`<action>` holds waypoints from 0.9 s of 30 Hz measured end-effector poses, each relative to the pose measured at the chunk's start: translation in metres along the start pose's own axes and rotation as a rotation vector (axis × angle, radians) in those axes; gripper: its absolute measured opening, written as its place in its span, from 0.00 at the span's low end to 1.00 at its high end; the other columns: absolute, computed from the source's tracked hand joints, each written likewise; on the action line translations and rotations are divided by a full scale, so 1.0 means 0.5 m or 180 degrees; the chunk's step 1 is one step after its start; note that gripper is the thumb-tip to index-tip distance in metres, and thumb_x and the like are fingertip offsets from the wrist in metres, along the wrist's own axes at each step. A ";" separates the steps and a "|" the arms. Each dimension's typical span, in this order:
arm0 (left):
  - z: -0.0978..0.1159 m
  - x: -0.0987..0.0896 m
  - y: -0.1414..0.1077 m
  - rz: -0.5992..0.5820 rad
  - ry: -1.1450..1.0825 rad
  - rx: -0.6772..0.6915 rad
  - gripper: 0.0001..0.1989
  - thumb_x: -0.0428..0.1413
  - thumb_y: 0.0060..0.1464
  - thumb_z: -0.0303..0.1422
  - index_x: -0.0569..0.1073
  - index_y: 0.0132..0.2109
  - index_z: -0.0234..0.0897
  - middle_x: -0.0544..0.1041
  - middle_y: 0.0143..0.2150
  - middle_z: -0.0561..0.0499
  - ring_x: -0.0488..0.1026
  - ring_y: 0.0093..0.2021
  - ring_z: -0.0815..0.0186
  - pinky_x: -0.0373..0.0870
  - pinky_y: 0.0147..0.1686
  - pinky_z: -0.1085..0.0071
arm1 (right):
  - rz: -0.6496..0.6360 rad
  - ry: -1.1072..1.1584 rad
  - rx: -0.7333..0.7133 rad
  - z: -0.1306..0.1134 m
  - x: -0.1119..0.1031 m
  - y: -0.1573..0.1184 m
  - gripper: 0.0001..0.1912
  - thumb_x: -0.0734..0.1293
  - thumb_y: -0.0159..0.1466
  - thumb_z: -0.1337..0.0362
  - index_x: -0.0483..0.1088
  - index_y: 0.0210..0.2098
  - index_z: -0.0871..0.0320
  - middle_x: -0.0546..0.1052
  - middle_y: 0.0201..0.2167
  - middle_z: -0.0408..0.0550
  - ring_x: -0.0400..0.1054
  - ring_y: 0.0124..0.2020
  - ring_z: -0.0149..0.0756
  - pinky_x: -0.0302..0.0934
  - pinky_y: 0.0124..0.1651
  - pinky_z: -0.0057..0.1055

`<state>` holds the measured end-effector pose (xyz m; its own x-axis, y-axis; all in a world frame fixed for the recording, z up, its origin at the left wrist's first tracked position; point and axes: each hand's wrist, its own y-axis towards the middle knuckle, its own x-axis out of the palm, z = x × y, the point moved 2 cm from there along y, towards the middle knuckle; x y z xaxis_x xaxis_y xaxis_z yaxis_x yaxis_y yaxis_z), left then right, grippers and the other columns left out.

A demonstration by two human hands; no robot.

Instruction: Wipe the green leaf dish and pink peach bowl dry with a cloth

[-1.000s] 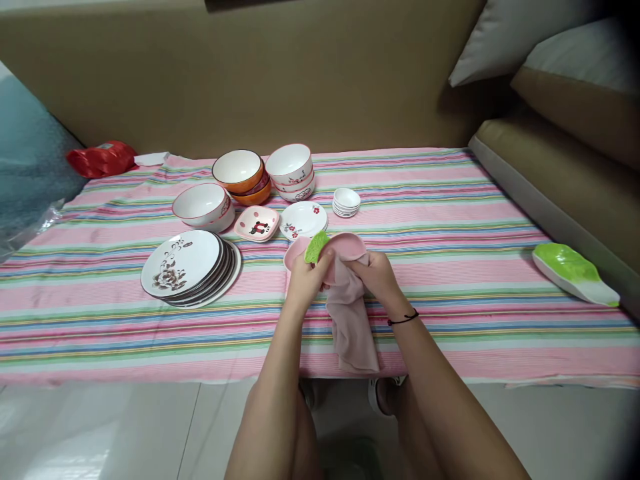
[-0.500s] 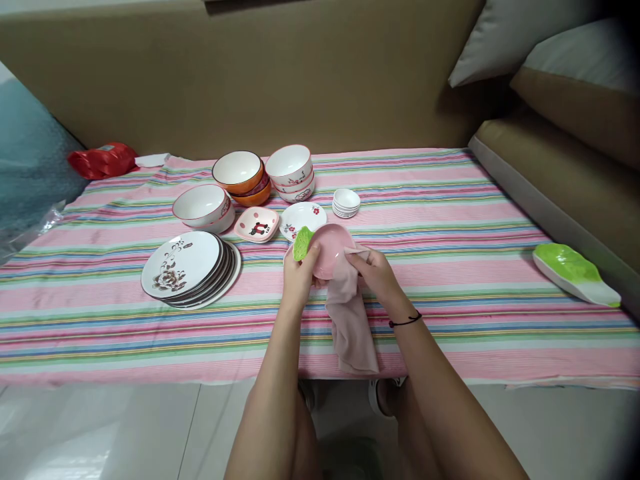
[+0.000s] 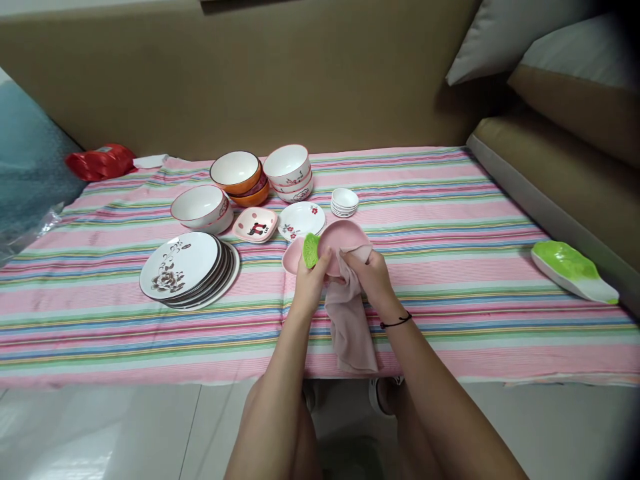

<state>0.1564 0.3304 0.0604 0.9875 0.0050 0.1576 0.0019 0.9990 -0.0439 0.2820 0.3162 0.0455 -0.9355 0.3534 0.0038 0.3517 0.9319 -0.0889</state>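
My left hand point(image 3: 310, 283) is closed on a pink dish point(image 3: 344, 235) with a green leaf-shaped end point(image 3: 311, 251), thumb on the near edge. A greyish-pink cloth point(image 3: 350, 327) is gripped by my right hand point(image 3: 374, 277), which presses it against the inside right of the dish. The cloth's loose end hangs down over the striped bed cover. Behind my left hand another pink dish point(image 3: 291, 256) lies on the cover, partly hidden. Just beyond are a flowered white plate point(image 3: 301, 220), a square cat dish point(image 3: 255, 225) and a stack of tiny white bowls point(image 3: 344, 201).
Stacked flowered plates point(image 3: 180, 267) stand at left. Behind them are white bowls point(image 3: 200, 207), orange bowls point(image 3: 236, 170) and red-rimmed bowls point(image 3: 287, 165). A green-and-white leaf dish point(image 3: 570, 267) lies far right, near the cushions point(image 3: 580, 87). A red bundle point(image 3: 101, 163) sits at back left.
Both hands have drawn closer together, the left one moving right with the pink dish, which is now turned and tilted differently. The pink dish behind my left hand shows more.
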 end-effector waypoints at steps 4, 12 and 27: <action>-0.003 0.011 -0.005 -0.0212 -0.0143 -0.0190 0.23 0.60 0.46 0.46 0.70 0.46 0.37 0.73 0.32 0.49 0.74 0.35 0.62 0.73 0.31 0.66 | -0.0005 0.0108 0.0037 0.002 0.010 -0.004 0.17 0.71 0.48 0.53 0.64 0.23 0.59 0.64 0.20 0.40 0.56 0.23 0.28 0.53 0.24 0.26; 0.017 -0.010 0.006 -0.0169 0.0093 -0.0248 0.18 0.59 0.46 0.48 0.67 0.31 0.38 0.65 0.19 0.55 0.64 0.17 0.70 0.63 0.17 0.71 | 0.0122 -0.0685 -0.0453 -0.019 -0.026 0.008 0.25 0.69 0.51 0.52 0.50 0.14 0.56 0.51 0.15 0.37 0.47 0.20 0.25 0.44 0.22 0.26; 0.038 -0.034 0.008 -0.0037 0.0127 -0.0170 0.17 0.60 0.46 0.47 0.66 0.28 0.38 0.60 0.19 0.55 0.58 0.18 0.72 0.54 0.18 0.70 | -0.0889 -0.0849 -0.0460 -0.032 -0.068 0.019 0.26 0.70 0.49 0.52 0.48 0.16 0.56 0.50 0.16 0.37 0.45 0.21 0.24 0.42 0.21 0.25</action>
<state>0.1368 0.3350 0.0761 0.9929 -0.0094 0.1190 0.0208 0.9953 -0.0949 0.3177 0.3145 0.0604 -0.9652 0.0692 -0.2520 0.0664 0.9976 0.0200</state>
